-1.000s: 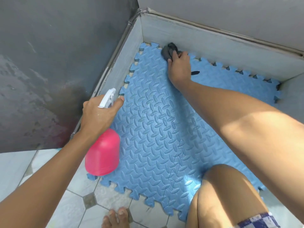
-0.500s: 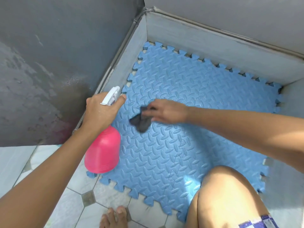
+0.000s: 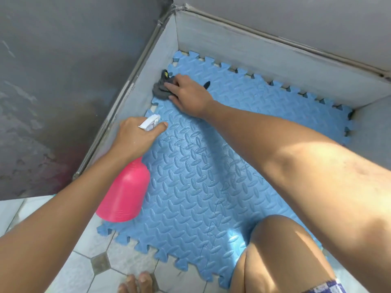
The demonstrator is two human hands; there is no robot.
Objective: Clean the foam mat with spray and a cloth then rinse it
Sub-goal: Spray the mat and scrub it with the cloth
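1. The blue foam mat (image 3: 211,176) lies flat in a grey-walled corner, its near edge on tiled floor (image 3: 69,273).
2. The right hand (image 3: 188,95) presses a dark cloth (image 3: 161,89) onto the mat's far left edge; firm, overlapping strokes into the notched border would clean best.
3. The left hand (image 3: 135,137) clasps the pink spray bottle (image 3: 124,195), held above the mat's left side; the bottle is opaque, so its fill is unknowable.
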